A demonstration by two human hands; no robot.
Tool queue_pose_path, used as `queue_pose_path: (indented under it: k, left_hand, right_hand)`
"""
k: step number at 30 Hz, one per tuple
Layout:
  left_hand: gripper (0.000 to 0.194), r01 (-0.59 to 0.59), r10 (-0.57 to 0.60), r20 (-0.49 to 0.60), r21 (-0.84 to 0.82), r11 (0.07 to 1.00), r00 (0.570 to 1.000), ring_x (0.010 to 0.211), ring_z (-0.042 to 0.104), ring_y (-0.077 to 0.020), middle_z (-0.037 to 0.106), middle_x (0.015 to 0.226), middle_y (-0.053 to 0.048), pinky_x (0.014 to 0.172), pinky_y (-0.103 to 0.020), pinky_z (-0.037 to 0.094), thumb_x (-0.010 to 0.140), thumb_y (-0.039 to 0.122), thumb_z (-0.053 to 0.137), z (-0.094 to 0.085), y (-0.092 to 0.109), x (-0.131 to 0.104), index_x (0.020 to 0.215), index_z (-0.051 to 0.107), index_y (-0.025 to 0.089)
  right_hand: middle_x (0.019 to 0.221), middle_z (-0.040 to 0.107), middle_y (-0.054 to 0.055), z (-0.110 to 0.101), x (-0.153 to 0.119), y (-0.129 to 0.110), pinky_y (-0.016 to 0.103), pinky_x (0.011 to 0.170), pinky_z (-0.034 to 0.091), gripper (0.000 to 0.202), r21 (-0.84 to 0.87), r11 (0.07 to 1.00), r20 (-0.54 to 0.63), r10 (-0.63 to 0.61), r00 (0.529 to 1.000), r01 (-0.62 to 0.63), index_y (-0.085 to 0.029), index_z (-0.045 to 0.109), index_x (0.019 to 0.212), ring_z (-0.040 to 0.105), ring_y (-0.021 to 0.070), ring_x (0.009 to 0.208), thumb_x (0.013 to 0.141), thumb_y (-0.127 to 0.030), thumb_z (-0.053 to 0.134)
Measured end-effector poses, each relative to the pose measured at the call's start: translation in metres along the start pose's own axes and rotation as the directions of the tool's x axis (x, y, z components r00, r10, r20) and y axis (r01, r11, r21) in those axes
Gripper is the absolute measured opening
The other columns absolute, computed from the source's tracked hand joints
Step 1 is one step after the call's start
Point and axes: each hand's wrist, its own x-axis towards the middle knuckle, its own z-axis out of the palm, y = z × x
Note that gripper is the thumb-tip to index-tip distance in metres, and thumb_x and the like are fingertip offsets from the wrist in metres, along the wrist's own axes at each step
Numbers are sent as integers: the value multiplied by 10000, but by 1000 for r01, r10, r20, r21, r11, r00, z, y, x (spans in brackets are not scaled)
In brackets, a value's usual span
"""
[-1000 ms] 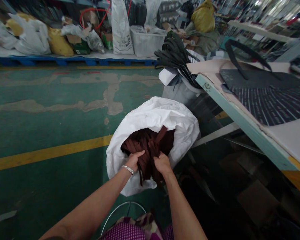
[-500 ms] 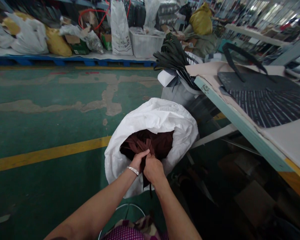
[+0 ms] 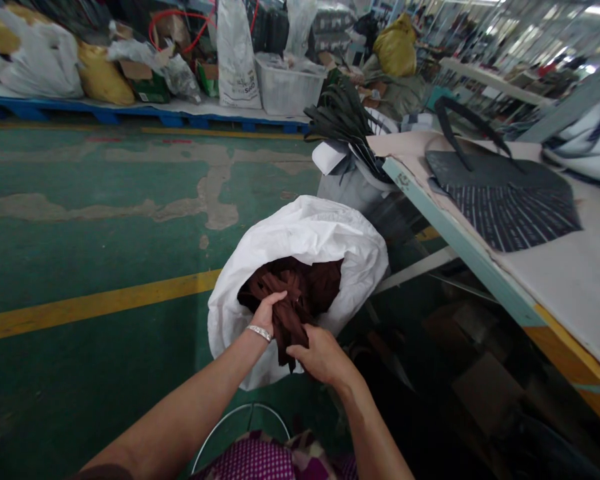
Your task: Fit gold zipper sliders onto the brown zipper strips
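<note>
A white woven sack (image 3: 300, 223) stands on the floor with its rim rolled down. Dark brown fabric strips (image 3: 290, 320) fill it, and a bundle of them hangs over the near rim. My left hand (image 3: 267, 313), with a silvery band at the wrist, grips the bundle from the left, thumb on top. At the bundle's right side, lower down, my right hand (image 3: 317, 353) has thumb and fingers around the strips' near ends. The fingers of both hands are partly hidden by the strips.
To the right, a table (image 3: 480, 243) carries a dark bag with handles (image 3: 500, 187). A grey bin (image 3: 347, 190) holding black straps (image 3: 337, 120) stands behind the sack. Along the back, a blue pallet (image 3: 170, 119) bears sacks and a clear plastic box (image 3: 290, 87).
My right hand has moved apart from my left, down and to the right along the strips. More of the brown bundle shows between the hands. The camera view has shifted slightly.
</note>
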Motion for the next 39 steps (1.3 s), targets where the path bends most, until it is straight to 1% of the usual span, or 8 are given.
queue_pose_path:
  k: [7,11,14,19,22,27,34,39]
  left_hand:
    - [314,174,-188,146,108,979,971,879,646,-194,646,1092,-83,747,-378,555,907,358,578,9,0,-63,1137,598,146]
    - [279,248,-305,283,219,944,909,655,659,-187,709,780,-102,617,-310,524,873,319,556,38,4,-107,900,677,68]
    - [261,283,-413,406,343,896,815,605,672,-224,728,698,-141,588,-310,515,757,282,584,75,-4,-145,789,712,56]
    - [260,338,-670,467,611,716,577,591,681,-229,736,645,-148,561,-284,497,641,259,620,112,-53,-216,766,740,66]
    - [291,330,-772,489,710,623,406,622,688,-227,745,662,-111,598,-282,490,586,183,643,109,-93,-242,844,752,101]
    - [303,266,-868,427,832,487,254,614,688,-244,751,698,-133,629,-323,496,541,95,597,88,-153,-256,797,758,82]
    - [533,123,-914,279,937,326,294,533,657,-189,755,684,-47,599,-291,490,446,18,542,65,-190,-268,919,750,147]
    - [508,143,-943,259,946,291,206,627,693,-232,765,759,-71,593,-309,499,502,59,588,54,-194,-261,978,733,159]
  right_hand:
    - [770,709,49,-19,-93,-3,239,540,451,366,259,964,159,16,987,-57,-133,731,904,638,183,660,784,-471,660]
    - [1117,697,172,-33,-132,3,377,759,527,563,691,721,-203,136,970,44,-151,674,1155,672,282,960,771,-561,689]
    - [1240,643,188,-42,-152,-13,477,906,488,666,810,532,-355,112,928,246,-182,582,1291,626,307,1099,767,-575,702]
    - [1102,703,124,-48,-208,-52,447,842,535,589,768,334,-580,-1,815,547,-214,616,1240,630,314,1076,792,-593,654]
    - [995,730,97,-36,-250,-55,430,805,553,468,733,316,-661,119,741,603,-209,634,1193,665,306,1007,822,-493,650]
    - [848,748,97,-7,-297,-23,422,754,570,428,735,339,-678,346,649,587,-148,661,1084,706,308,882,794,-462,635]
    - [870,750,88,23,-318,28,438,754,568,423,644,350,-756,431,494,680,-199,667,1056,702,294,868,820,-524,536]
    - [925,735,64,30,-324,37,413,784,555,427,622,322,-772,405,490,714,-203,659,1067,678,227,759,706,-427,693]
